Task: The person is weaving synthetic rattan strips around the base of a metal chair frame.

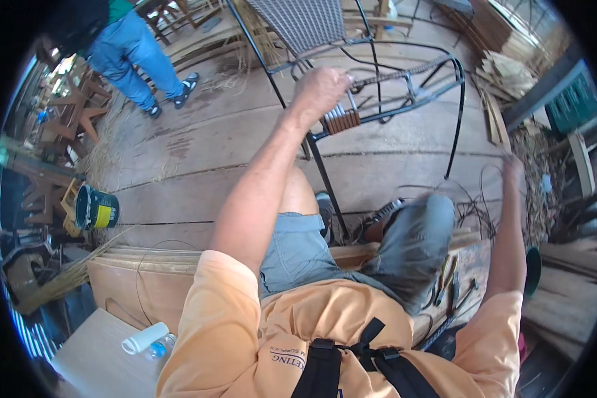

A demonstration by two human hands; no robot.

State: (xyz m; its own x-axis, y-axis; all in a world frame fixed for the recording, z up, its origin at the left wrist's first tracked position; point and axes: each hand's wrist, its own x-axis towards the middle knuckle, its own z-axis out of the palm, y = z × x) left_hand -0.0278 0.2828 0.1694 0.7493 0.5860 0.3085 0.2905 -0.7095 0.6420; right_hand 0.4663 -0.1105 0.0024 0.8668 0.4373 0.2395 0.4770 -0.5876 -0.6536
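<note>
A black metal chair frame (325,179) stands on the plank floor in front of me, with a woven grey back at the top and a short brown wrapped band (341,121) on its seat rail. My left hand (322,89) is closed on that rail, just above the band. Out to the right, my right hand (513,167) is raised and blurred; thin dark strands (474,209) trail near it, and whether it holds one I cannot tell.
Another person in blue trousers (129,56) stands at the far left. A black and yellow can (96,209) sits left. Bundles of cane and wood strips (507,76) lie at the right. A plastic bottle (149,339) lies on a board near me. Hand tools (448,282) rest by my right knee.
</note>
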